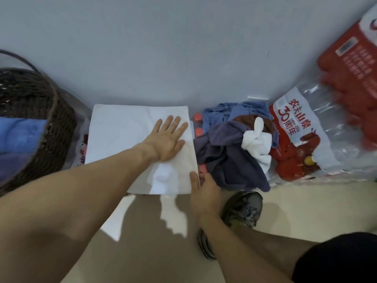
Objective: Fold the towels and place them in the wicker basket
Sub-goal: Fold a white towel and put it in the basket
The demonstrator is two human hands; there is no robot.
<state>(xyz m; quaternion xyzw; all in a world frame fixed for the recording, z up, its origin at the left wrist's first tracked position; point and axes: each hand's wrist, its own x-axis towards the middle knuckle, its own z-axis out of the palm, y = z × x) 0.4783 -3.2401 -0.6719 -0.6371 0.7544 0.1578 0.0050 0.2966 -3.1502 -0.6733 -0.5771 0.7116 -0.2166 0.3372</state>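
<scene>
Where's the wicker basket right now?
Head view, far left: the wicker basket sits against the wall, left of the white towel, with a blue towel inside.

Bare arms, black shorts (336, 260), grey sneakers (242, 209).

Single head-worn wide-angle view, looking steeply down and forward from close above. Wall fills top, floor (306, 205) bottom; basket (51, 119) at left edge, bottle packs (326, 129) at right edge.

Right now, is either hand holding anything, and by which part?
Right hand pinches the white towel at its near right corner. Left hand only presses flat on it.
</scene>
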